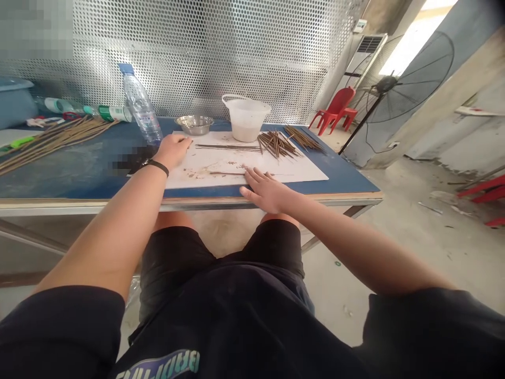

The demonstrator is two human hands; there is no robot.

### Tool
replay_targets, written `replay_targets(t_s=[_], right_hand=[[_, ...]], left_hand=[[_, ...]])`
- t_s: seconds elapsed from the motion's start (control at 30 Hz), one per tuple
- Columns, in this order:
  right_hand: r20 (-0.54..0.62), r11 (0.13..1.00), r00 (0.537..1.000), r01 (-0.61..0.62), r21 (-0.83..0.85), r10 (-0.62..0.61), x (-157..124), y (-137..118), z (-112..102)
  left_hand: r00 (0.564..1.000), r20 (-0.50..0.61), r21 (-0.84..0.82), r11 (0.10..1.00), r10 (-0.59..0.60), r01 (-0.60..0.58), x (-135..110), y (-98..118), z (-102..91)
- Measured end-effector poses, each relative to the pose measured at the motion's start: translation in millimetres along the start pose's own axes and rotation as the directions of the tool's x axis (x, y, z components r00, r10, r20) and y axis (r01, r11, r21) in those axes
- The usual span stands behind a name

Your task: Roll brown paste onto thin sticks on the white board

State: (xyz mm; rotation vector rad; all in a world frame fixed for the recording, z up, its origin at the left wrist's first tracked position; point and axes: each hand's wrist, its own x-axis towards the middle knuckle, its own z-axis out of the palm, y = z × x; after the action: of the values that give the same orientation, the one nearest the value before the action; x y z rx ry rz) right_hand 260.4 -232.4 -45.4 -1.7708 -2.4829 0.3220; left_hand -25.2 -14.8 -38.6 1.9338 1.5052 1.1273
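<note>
My right hand [265, 188] lies flat with fingers spread on the near edge of a white board [307, 169], its fingertips on a thin brown stick [226, 173]. My left hand [172, 150] rests curled on the board's left edge and pinches the end of another thin stick [228, 147] that runs right across the board. A black band sits on my left wrist. A heap of short brown sticks [277, 143] lies on the board's far right, beside a white plastic tub [246, 119].
A steel bowl [194, 124] and a water bottle [140, 107] stand at the back of the blue table [347, 179]. Long sticks [51, 139] lie at the far left. A perforated metal screen stands behind. Red chairs [335, 110] and a fan [410, 79] are to the right.
</note>
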Motion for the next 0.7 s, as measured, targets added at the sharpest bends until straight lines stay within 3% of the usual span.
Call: replay_targets(t_s=[0.13, 0.27, 0.37, 0.57, 0.7], right_hand=[[0.012, 0.995, 0.995, -0.095, -0.020, 0.095, 26, 6, -8], [0.075, 0.991, 0.992, -0.093, -0.094, 0.100, 65, 23, -21], [0.068, 0.991, 0.992, -0.099, -0.090, 0.105, 73, 33, -22], [0.061, 1.000, 0.998, 0.015, 0.000, -0.014, 24, 35, -13], [0.073, 0.999, 0.997, 0.029, 0.037, -0.032, -8, 26, -6]], left_hand=[[1.000, 0.007, -0.001, 1.000, 0.001, -0.001, 0, -1, -0.4], [1.000, 0.026, 0.011, 1.000, 0.008, -0.008, -1, -2, -2.2], [0.998, 0.050, 0.025, 0.999, 0.022, -0.023, -1, -3, -3.5], [0.999, 0.029, 0.038, 0.999, 0.014, -0.015, 0, -2, -2.2], [1.000, 0.017, 0.047, 0.999, -0.023, 0.023, 0, 1, -1.9]])
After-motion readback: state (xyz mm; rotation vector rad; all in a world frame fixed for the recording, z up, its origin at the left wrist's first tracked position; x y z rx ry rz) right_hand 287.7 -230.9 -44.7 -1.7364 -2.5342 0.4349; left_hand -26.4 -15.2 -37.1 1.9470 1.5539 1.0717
